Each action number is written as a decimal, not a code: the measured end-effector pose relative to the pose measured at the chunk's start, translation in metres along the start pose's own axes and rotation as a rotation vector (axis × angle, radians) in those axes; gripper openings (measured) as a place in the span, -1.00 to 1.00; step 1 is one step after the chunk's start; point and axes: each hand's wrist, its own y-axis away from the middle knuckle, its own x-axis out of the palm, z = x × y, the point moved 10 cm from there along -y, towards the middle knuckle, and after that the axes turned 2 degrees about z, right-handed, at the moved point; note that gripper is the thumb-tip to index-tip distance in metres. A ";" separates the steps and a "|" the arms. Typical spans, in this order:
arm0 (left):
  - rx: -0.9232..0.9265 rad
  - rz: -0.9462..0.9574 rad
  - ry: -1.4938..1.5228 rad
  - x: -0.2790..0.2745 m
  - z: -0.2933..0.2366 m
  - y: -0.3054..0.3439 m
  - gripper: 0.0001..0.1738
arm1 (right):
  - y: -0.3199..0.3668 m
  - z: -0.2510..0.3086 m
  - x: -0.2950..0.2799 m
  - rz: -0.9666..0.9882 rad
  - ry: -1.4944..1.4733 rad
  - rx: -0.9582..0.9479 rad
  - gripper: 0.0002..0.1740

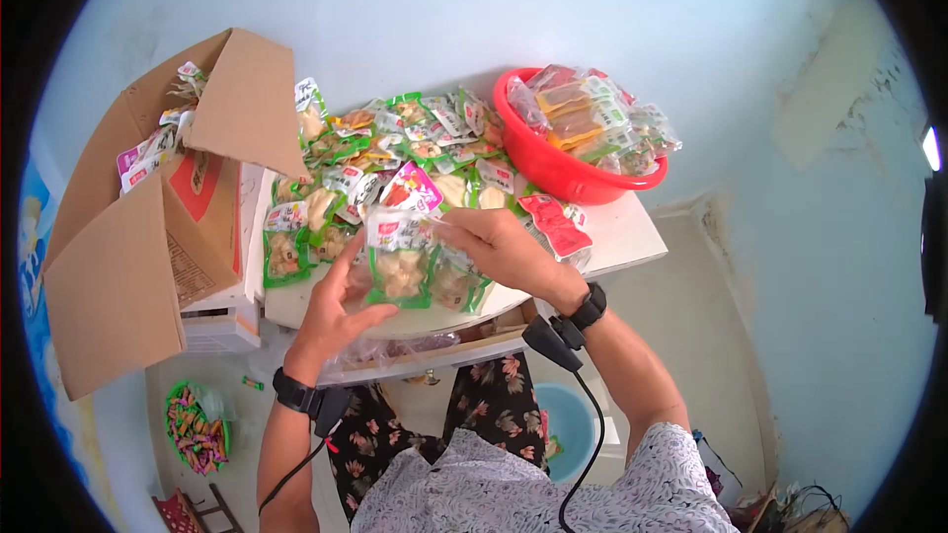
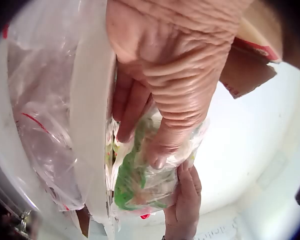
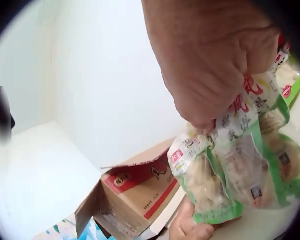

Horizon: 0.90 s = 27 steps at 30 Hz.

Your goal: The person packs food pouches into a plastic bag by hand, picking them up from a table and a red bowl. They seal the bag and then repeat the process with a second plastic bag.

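Note:
Green-edged clear food packets (image 1: 400, 274) hang over the table's front edge, their tops pinched by my right hand (image 1: 509, 252). The right wrist view shows several packets (image 3: 205, 187) side by side beneath the bent fingers of my right hand (image 3: 210, 65). At their left side is my left hand (image 1: 331, 311), thumb spread from straight fingers. In the left wrist view the thumb of my left hand (image 2: 180, 70) lies over the clear plastic of a packet (image 2: 145, 182); whether it presses there I cannot tell.
Many loose packets (image 1: 341, 150) cover the white table (image 1: 632, 232). An open cardboard box (image 1: 242, 109) with packets stands left; a red basin (image 1: 553, 163) heaped with packets stands back right. Below are an open drawer (image 1: 474, 347), a blue basin (image 1: 568, 415) and a green basket (image 1: 225, 434).

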 end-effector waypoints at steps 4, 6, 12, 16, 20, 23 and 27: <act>0.002 -0.033 0.077 -0.001 -0.005 0.004 0.19 | 0.003 -0.037 -0.044 -0.111 -0.146 0.119 -0.70; 0.000 -0.053 0.080 -0.002 -0.005 0.007 0.16 | 0.003 -0.051 -0.077 -0.209 -0.268 0.259 -0.72; 0.023 -0.060 -0.030 -0.002 -0.007 0.009 0.14 | -0.021 -0.086 -0.192 -0.568 -0.223 0.347 -0.71; 0.009 -0.074 -0.022 -0.003 -0.008 0.010 0.12 | -0.055 -0.099 -0.248 -0.709 -0.109 0.369 -0.71; 0.008 -0.074 -0.057 -0.005 -0.006 0.010 0.11 | -0.102 -0.177 -0.291 -0.762 -0.124 0.324 -0.73; -0.020 -0.081 -0.052 -0.005 -0.005 0.011 0.07 | -0.122 -0.219 -0.297 -0.820 0.191 0.286 -0.72; 0.013 -0.074 -0.137 -0.007 -0.009 0.009 0.04 | -0.142 -0.238 -0.266 -0.546 0.678 0.499 -0.62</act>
